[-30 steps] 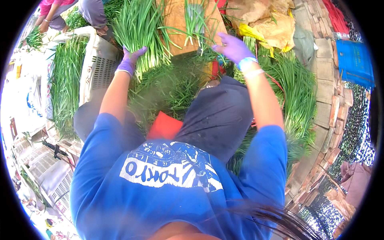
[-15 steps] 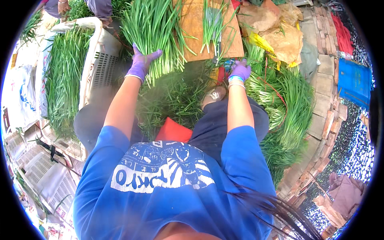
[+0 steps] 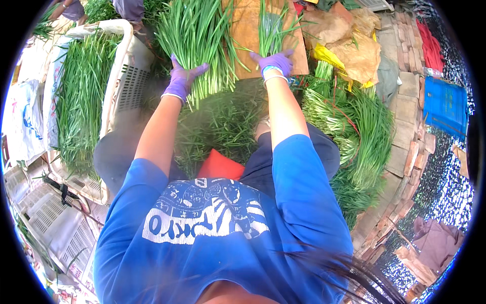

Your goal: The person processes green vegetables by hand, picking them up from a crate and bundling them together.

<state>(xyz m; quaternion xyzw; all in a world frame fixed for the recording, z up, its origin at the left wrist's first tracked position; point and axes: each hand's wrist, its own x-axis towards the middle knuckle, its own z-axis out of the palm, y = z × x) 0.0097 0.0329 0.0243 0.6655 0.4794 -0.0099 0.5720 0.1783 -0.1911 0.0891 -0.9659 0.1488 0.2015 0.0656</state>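
Both my hands wear purple gloves. My left hand (image 3: 183, 77) is closed around a thick bunch of long green chives (image 3: 195, 38) and holds it by the lower stalks. My right hand (image 3: 273, 63) grips a thinner bunch of chives (image 3: 268, 28) that lies on a brown wooden board (image 3: 248, 35) in front of me. Loose green trimmings (image 3: 223, 121) are piled between my knees, below both hands.
A white plastic crate (image 3: 129, 76) full of chives stands at my left. Tied chive bundles (image 3: 354, 121) are heaped at my right beside brown paper sacks (image 3: 354, 45). A red cushion (image 3: 217, 164) lies under me. A brick edge (image 3: 405, 131) and a blue sheet (image 3: 445, 106) are at the far right. Another person stands at the top left.
My right hand has moved left and forward onto the thin bunch on the board. My left hand stays on the thick bunch, which now sits closer to the board.
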